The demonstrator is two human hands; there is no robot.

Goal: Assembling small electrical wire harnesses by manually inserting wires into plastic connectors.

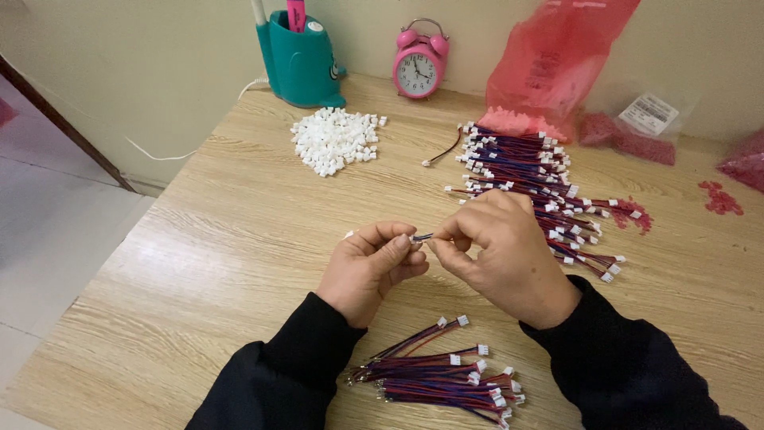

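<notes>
My left hand (370,267) pinches a small white plastic connector between thumb and forefinger over the middle of the wooden table (223,239). My right hand (501,255) grips the thin red-and-blue wire (422,236) whose end meets that connector. Both hands touch at the fingertips. A bundle of red-and-blue wires with white connectors (446,374) lies just below my wrists. A larger pile of similar wires (529,179) spreads behind my right hand.
A heap of loose white connectors (334,139) sits at the back centre. Behind it stand a teal pen holder (298,60) and a pink alarm clock (419,68). Red plastic bags (557,56) with small red parts lie at the back right.
</notes>
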